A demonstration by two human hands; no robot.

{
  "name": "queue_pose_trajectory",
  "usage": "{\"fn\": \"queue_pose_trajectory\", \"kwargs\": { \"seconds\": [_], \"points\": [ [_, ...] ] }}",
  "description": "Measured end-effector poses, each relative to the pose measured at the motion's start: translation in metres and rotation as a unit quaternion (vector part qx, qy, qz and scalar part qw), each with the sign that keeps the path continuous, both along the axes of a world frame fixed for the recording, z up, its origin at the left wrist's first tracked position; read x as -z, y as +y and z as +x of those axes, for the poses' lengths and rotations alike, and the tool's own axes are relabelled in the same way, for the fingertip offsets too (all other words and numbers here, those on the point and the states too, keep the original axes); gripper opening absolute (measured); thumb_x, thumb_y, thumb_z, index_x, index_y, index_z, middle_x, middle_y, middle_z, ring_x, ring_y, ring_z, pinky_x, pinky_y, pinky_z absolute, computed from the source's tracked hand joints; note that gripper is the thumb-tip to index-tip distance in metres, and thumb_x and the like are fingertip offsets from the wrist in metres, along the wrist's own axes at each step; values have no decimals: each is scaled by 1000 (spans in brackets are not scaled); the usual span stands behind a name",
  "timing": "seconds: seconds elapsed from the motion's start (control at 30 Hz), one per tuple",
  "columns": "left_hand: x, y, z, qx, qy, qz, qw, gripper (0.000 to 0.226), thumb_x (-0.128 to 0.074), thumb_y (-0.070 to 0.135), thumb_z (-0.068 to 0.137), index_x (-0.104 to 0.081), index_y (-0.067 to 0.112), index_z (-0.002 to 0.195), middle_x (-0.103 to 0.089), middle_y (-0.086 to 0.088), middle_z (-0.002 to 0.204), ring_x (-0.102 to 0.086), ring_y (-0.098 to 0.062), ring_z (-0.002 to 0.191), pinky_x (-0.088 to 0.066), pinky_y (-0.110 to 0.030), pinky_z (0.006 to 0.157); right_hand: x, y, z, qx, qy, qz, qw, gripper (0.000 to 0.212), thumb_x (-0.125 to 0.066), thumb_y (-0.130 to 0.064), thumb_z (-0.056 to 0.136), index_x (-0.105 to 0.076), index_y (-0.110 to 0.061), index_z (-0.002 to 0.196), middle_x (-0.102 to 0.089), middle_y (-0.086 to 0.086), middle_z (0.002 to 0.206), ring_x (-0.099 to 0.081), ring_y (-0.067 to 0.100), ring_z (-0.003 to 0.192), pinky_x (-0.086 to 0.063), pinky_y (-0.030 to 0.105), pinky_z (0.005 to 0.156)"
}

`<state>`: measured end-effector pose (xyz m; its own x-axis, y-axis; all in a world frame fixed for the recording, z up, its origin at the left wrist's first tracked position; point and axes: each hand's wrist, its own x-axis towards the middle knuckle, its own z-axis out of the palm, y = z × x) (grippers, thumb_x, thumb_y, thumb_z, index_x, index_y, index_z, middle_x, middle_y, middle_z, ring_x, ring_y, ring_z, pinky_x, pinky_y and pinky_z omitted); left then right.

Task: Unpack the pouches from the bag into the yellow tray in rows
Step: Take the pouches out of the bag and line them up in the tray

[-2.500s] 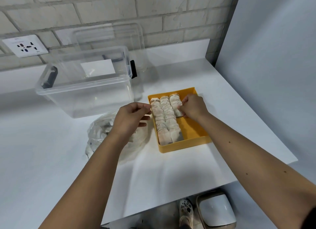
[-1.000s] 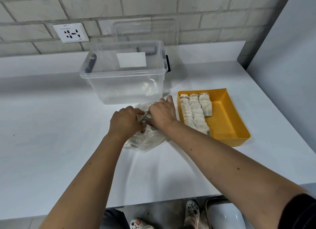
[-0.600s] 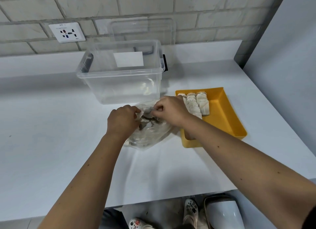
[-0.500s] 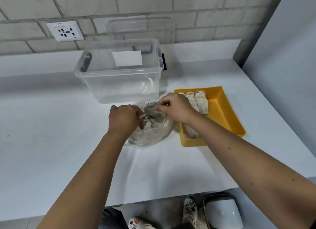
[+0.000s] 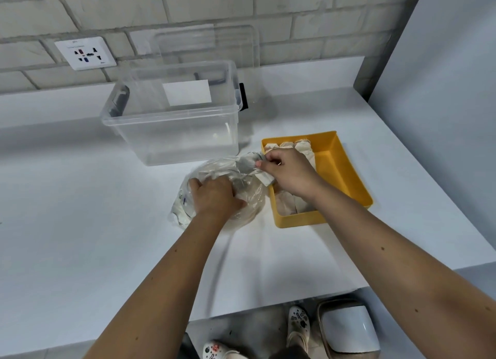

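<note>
Pouch (image 5: 265,179) pale, creased, pinched by right hand (image 5: 288,174); bag (image 5: 220,168) clear, crumpled.

Bag (image 5: 212,168) lies left of tray (image 5: 336,165), box (image 5: 174,133) behind bag, pouches (image 5: 303,148) in tray

Plain indoor work corner: whitewashed brick wall (image 5: 295,10), wall socket (image 5: 85,53), white worktop (image 5: 80,211).

A brick wall (image 5: 295,4) with 1 socket (image 5: 85,53) stands far past the left hand (image 5: 213,197); a white table (image 5: 80,224) lies under it.
</note>
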<state>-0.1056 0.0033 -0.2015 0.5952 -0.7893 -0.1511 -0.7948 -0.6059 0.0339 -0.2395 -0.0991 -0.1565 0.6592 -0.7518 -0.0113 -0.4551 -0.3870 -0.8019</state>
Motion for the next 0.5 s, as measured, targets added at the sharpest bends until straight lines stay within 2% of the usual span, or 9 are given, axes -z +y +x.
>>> {"fn": "queue_pose_trajectory", "kwargs": {
  "seconds": [0.1, 0.17, 0.27, 0.33, 0.37, 0.43, 0.5],
  "points": [
    [2, -1, 2, -7, 44, 10, 999, 23, -61, 47, 83, -67, 28, 93, -68, 7, 85, -61, -21, 101, -21, -44, 95, -4, 2, -5, -2, -16, 22, 1000, 28, -63, -33, 93, -68, -7, 83, -58, 8, 72, -48, 14, 65, -36, 30, 63],
    [-6, 1, 3, -1, 55, 6, 998, 21, -54, 39, 86, -65, 28, 99, -68, 7, 88, -60, -22, 105, -21, -44, 94, -5, 1, -9, 0, -25, 47, 999, 30, -62, -32, 93, -66, -3, 85, -52, 4, 68, -44, 12, 60, -34, 28, 58],
    [-32, 10, 6, 12, 60, -29, 998, 18, -44, 31, 91, -60, 24, 86, -61, 7, 81, -59, -21, 94, -21, -41, 84, -7, 0, -16, 0, -60, 103, 993, 26, -62, -29, 94, -66, -4, 89, -58, -3, 70, -50, 3, 58, -38, 21, 57],
    [-52, 18, 9, 2, 107, -88, 990, 16, -50, 29, 91, -61, 24, 81, -62, 6, 82, -58, -21, 88, -31, -37, 84, -11, 0, -21, -2, -91, 154, 984, 15, -62, -24, 95, -70, -12, 98, -63, -14, 75, -56, -9, 58, -40, 10, 57],
    [-61, 23, 10, -14, 153, -131, 979, 14, -55, 29, 91, -65, 23, 82, -66, 4, 82, -61, -21, 86, -40, -35, 83, -13, -1, -24, -4, -102, 175, 979, 16, -62, -23, 95, -71, -12, 103, -66, -14, 79, -59, -11, 62, -42, 8, 58],
    [-76, 29, 8, -41, 220, -240, 945, 13, -62, 28, 89, -71, 20, 84, -69, 2, 81, -65, -21, 82, -49, -33, 76, -17, -2, -30, -7, -120, 218, 968, 18, -62, -23, 94, -72, -12, 105, -71, -8, 87, -64, -4, 73, -47, 13, 61],
    [-80, 29, 5, -62, 242, -312, 917, 15, -65, 29, 89, -72, 17, 82, -69, 4, 78, -66, -20, 79, -50, -33, 75, -22, -4, -36, -17, -131, 256, 958, 18, -63, -25, 93, -73, -12, 102, -70, -1, 89, -63, 9, 76, -48, 21, 62]
  ]
}}
